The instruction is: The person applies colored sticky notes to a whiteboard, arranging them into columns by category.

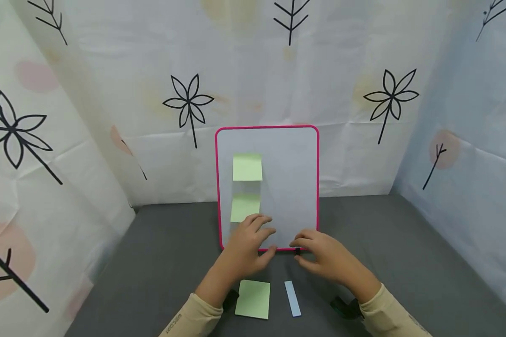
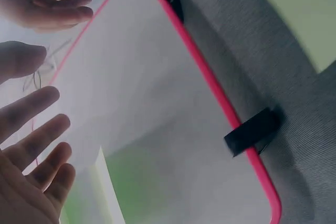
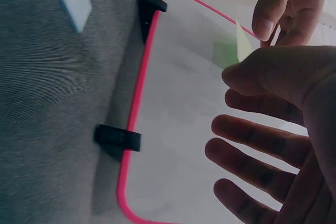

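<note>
I see the lower green sticky note (image 1: 245, 208) on the whiteboard (image 1: 288, 187), just above the fingers of the left hand (image 1: 245, 245); from the head view I can't tell whether they touch its lower edge. Those fingers are spread and loose, with nothing in their grip. The right hand (image 1: 326, 255) is likewise empty, its fingers relaxed in front of the board's lower right part, near a black clip (image 1: 297, 251). Farther above the left fingers is the upper green sticky note (image 1: 247, 167). Below them, on the table (image 1: 173, 262), lies the green sticky-note pad (image 1: 253, 299); below the gap between both hands' fingers lies a light-blue strip (image 1: 293, 298). Beyond all the fingers hangs a leaf-printed cloth (image 1: 261, 84). I judge this as the pause after placing a second note; the next move seems to call for pressing it flat or lowering the fingers to peel another.
</note>
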